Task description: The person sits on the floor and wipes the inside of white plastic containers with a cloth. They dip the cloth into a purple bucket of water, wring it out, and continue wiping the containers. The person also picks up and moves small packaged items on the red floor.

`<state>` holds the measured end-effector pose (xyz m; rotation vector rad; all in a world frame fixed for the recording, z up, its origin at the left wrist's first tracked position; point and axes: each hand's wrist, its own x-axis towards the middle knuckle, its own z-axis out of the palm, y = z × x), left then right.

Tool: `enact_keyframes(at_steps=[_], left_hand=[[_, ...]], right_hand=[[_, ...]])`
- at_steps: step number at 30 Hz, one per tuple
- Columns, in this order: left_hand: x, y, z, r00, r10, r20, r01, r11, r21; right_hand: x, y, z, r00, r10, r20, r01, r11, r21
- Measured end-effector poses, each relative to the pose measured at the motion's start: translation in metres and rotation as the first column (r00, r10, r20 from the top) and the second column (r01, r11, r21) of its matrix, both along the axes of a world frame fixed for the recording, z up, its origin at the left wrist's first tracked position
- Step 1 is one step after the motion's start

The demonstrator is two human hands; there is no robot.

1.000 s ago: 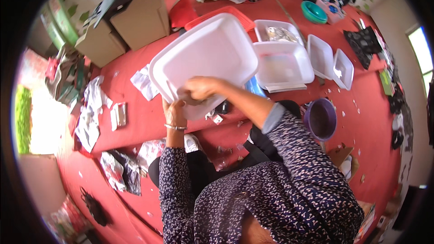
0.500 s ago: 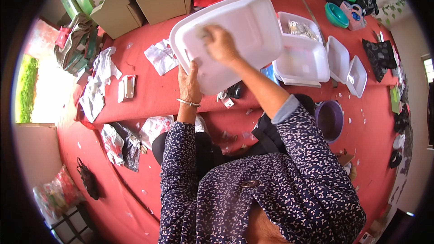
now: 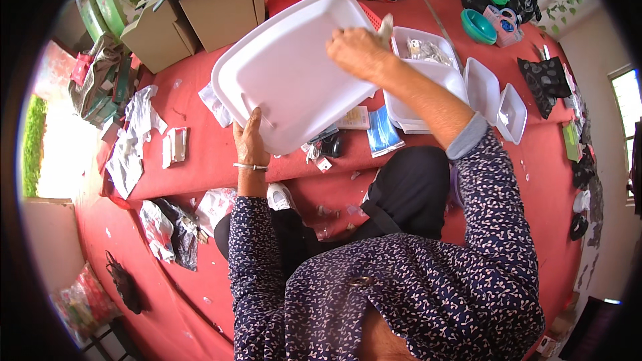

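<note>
While left fingers point(image 3: 253, 122) clasp the white tray point(image 3: 287, 60), right fingers point(image 3: 342, 41) — curled round cloth point(image 3: 386, 28) — over its right side

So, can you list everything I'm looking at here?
Plastic bin: one, white, raised in front
Rag: one, pale, by the bin's right edge
Smaller plastic containers: four, white, right of the bin
Upright boxes: two, beige, upper left
Basin: at least one, teal, upper right
Basket: one, pink, beside the basin
Flat packet: one, blue, near the containers
Floor covering: one, red, spread underneath
Small clutter: uncounted, mixed, scattered around
Patterned sleeves: two, dark blue, lower centre
Left grip: one, bare, on the bin's edge
Right grip: one, bare, on the rag
</note>
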<state>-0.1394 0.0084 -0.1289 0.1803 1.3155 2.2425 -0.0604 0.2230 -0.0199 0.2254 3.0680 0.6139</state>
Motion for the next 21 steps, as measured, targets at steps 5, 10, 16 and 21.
enact_keyframes(at_steps=[5,10,16,21], left_hand=[[0.003,0.003,-0.007,0.989,-0.135,0.055,0.132,0.989,0.064],[0.000,-0.004,-0.006,0.989,-0.137,0.060,0.131,0.987,0.091],[-0.007,-0.003,-0.014,0.972,-0.164,0.169,0.140,0.979,0.146],[-0.003,-0.001,-0.012,0.920,-0.300,0.251,0.243,0.941,0.236]], right_hand=[[-0.008,0.047,0.007,0.785,0.494,-0.374,-0.394,0.864,0.315],[0.027,0.050,-0.004,0.936,0.204,-0.286,-0.255,0.955,-0.153],[0.054,0.093,0.024,0.749,-0.364,-0.554,-0.396,0.425,-0.814],[0.020,0.088,0.077,0.522,-0.317,-0.792,-0.365,0.756,-0.543]])
